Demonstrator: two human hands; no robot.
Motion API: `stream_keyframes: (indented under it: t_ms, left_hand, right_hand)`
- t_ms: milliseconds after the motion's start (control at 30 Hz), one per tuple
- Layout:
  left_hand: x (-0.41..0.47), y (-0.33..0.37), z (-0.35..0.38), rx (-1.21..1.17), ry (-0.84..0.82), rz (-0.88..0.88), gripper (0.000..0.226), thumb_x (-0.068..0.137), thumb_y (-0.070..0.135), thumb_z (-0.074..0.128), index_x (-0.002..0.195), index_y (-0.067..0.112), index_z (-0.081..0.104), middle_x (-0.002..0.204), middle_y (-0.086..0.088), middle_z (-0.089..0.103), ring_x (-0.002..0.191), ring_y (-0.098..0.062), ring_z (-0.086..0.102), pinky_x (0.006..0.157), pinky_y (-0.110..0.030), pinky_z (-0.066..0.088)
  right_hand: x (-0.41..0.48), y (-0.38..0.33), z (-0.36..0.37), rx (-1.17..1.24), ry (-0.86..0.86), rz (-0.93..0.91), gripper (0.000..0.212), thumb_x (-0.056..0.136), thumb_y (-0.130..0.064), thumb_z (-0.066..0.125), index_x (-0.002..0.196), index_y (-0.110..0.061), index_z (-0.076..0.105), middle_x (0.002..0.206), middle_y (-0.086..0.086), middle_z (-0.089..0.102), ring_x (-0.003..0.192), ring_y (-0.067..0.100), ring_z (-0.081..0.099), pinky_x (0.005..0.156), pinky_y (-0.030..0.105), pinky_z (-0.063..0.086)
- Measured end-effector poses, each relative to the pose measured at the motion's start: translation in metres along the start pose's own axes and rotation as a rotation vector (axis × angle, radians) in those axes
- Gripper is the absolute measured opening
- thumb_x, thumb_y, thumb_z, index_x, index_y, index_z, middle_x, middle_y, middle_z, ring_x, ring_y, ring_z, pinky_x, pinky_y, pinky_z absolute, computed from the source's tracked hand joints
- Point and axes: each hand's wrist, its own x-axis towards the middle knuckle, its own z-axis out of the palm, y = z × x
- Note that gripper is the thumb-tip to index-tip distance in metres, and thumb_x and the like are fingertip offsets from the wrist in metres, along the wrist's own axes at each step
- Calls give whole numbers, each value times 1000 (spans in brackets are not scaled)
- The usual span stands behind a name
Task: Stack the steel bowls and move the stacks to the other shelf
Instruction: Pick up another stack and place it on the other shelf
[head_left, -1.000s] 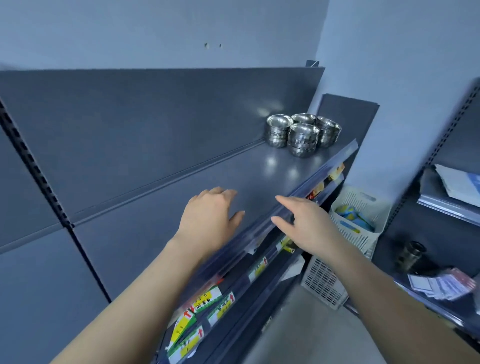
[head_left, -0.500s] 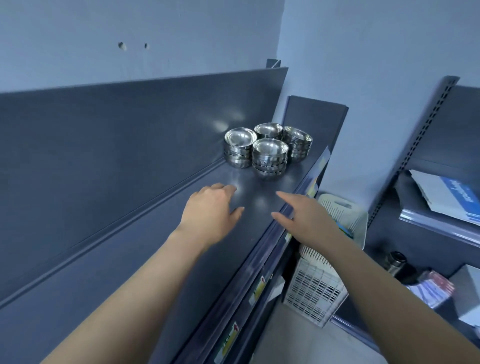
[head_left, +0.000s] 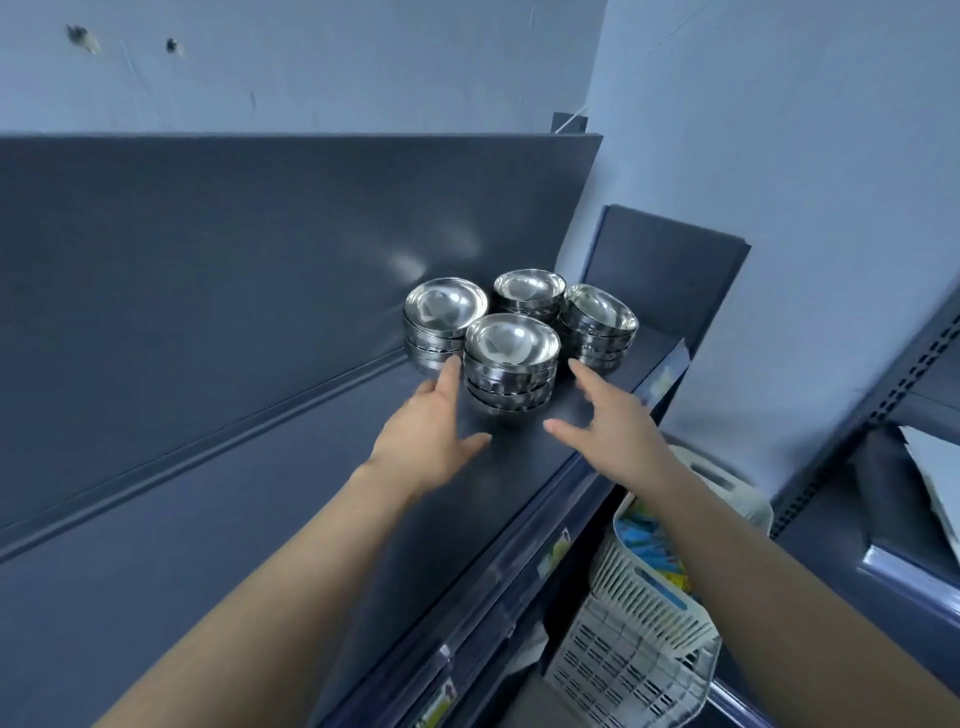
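Note:
Several stacks of shiny steel bowls stand close together at the far right end of a dark grey shelf (head_left: 260, 519). The nearest stack (head_left: 511, 364) is in front; others sit at the left (head_left: 444, 317), at the back (head_left: 529, 288) and at the right (head_left: 600, 322). My left hand (head_left: 431, 431) is open, its fingertips just left of the nearest stack's base. On the stack's other side my right hand (head_left: 613, 421) is open too, a short gap away. Neither hand grips a bowl.
The shelf's front lip (head_left: 519, 551) carries price labels. Below on the right stands a white plastic basket (head_left: 649, 613) holding colourful items. A second dark shelf unit (head_left: 883, 519) with papers (head_left: 935, 467) is at the far right. A pale wall rises behind.
Both hands have moved forward along the shelf to either side of the nearest bowl stack. The camera has come closer to the bowls.

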Motion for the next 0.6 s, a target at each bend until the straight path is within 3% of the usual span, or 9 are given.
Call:
stream_keyframes:
  t_ms: [167, 300, 467, 600]
  left_hand:
    - [40, 4, 28, -160, 6, -63, 115, 77, 34, 75, 149, 34, -15, 149, -12, 32, 129, -27, 44, 101, -38, 42]
    - [60, 4, 39, -294, 22, -68, 125, 72, 22, 81, 147, 38, -17, 147, -9, 38, 128, -22, 44, 95, -26, 36]
    - [68, 2, 52, -361, 63, -80, 126, 72, 16, 82, 148, 36, -16, 141, -4, 48, 124, -19, 50, 94, -24, 36]
    - [65, 6, 51, -392, 82, -69, 122, 73, 11, 80, 150, 32, -13, 137, 0, 49, 112, -11, 50, 88, -17, 34]
  right_hand:
    - [44, 32, 13, 159, -41, -11, 100, 83, -39, 75, 156, -33, 7, 155, 1, 37, 139, 19, 41, 109, 32, 35]
    - [65, 42, 23, 306, -112, -28, 109, 79, -34, 80, 154, -44, 0, 155, 4, 37, 134, 16, 47, 109, 30, 35]
    - [73, 47, 31, 438, -140, -47, 114, 75, -32, 84, 148, -56, -1, 146, 2, 47, 114, 8, 54, 105, 31, 43]
    - [73, 48, 34, 465, -128, -56, 115, 74, -31, 85, 148, -57, 1, 145, 3, 49, 119, 12, 57, 107, 38, 45]
